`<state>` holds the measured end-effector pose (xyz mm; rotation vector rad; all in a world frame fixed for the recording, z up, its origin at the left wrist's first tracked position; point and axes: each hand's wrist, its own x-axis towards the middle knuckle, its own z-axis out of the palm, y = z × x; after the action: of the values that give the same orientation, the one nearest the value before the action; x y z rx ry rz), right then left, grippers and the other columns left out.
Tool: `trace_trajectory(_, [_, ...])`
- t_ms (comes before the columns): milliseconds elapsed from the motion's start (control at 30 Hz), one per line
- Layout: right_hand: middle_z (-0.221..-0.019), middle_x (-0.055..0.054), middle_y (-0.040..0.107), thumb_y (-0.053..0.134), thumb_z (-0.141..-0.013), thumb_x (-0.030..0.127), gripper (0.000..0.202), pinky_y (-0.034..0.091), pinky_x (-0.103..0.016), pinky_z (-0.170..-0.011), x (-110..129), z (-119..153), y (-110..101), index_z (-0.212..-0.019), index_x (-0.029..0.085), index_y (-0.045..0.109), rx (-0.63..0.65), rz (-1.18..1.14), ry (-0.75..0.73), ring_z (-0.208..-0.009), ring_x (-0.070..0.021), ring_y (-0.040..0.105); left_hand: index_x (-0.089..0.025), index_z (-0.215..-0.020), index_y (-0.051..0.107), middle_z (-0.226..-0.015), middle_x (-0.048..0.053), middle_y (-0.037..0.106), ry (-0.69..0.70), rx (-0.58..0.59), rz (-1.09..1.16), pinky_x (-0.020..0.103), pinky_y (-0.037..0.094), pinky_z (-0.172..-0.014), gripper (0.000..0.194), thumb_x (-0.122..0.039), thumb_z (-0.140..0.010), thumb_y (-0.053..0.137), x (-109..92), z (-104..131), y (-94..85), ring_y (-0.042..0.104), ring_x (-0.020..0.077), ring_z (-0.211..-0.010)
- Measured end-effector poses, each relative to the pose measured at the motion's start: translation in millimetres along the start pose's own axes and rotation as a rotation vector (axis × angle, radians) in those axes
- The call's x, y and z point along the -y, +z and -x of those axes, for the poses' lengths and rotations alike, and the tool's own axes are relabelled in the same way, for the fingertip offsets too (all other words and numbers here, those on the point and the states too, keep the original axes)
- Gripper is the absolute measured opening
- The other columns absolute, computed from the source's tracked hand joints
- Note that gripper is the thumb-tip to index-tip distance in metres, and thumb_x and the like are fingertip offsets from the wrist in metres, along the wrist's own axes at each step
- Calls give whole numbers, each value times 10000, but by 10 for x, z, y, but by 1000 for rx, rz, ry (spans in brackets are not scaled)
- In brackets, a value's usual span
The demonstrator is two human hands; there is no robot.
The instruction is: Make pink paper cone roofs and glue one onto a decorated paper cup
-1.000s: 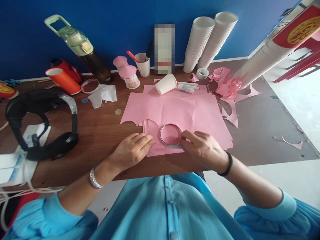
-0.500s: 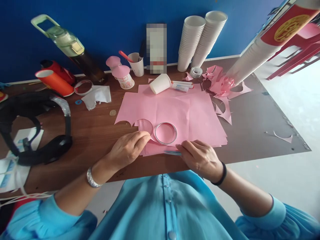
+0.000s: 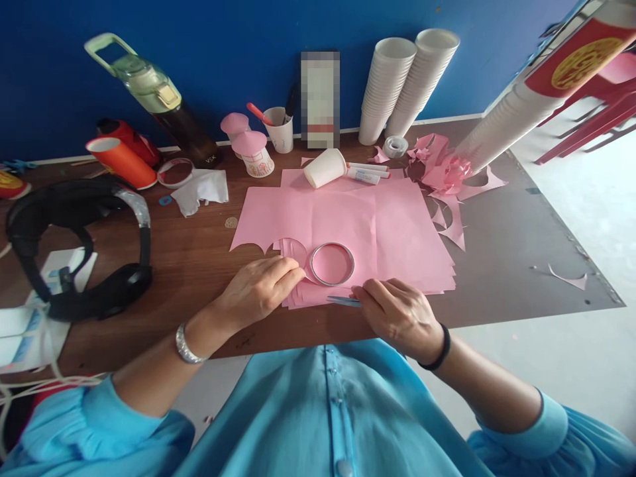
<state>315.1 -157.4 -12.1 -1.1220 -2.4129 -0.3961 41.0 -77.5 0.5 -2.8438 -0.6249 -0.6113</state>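
Observation:
Pink paper sheets [image 3: 342,212] lie in a stack on the brown table. On them, between my hands, rests a thin round ring [image 3: 312,265], with pink paper showing through it. My left hand [image 3: 261,285] is closed, pinching the edge of a pink sheet just left of the ring. Rounded cuts show in the paper beside it. To the right of the ring, my right hand [image 3: 395,311] is closed, its fingertips at the near paper edge. Bluish scissor blades [image 3: 344,301] point left from beneath that hand; their handles are hidden, so whether it grips them is unclear.
A white paper cup [image 3: 324,168] lies on its side near the markers [image 3: 365,174]. Behind stand stacked cups [image 3: 387,93] and small pink-roofed cup houses [image 3: 258,159]. Pink scraps [image 3: 432,159] lie right; a bottle [image 3: 183,126] and black headset [image 3: 144,245] are left.
The view has shifted slightly, so the table items appear a little farther right. Both hands keep nearly the same pose, the left still pinching the paper. The ring stays on the paper.

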Motion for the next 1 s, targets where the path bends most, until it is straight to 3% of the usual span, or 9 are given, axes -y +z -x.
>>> trace_trajectory(167, [-629,-8,563,658,-946,77,152,292,-337,-559,-3,-37,-1,-809,102,720,-32,-7,2,-568,-141,392,-148,-977,671,-878,36,690,-67,-59,21,277,537,-719,66,-113,-975,616,-25,6,11,653,141,-754])
trace_trajectory(333, [-642,-1,578,620,-973,68,111,299,-332,-561,-26,-73,14,-987,79,730,-18,18,-30,-572,-135,426,-149,-957,677,-872,30,689,-36,-10,29,281,540,-728,102,-59,-941,633,-11,48,35,664,152,-775])
trace_trajectory(733, [-666,5,575,594,-975,60,213,296,-324,-549,-63,-191,107,-786,135,660,11,-5,-62,-549,-110,390,-161,-955,691,-893,23,719,-10,75,2,287,511,-694,169,-30,-939,585,-11,85,15,655,153,-781])
trace_trajectory(1000, [-660,-6,599,604,-951,49,142,366,-328,-545,34,-4,-78,-1057,54,698,-9,-146,-135,-581,-139,474,-187,-935,703,-906,31,719,-38,53,51,298,521,-723,107,-146,-971,611,32,41,-56,642,160,-795])
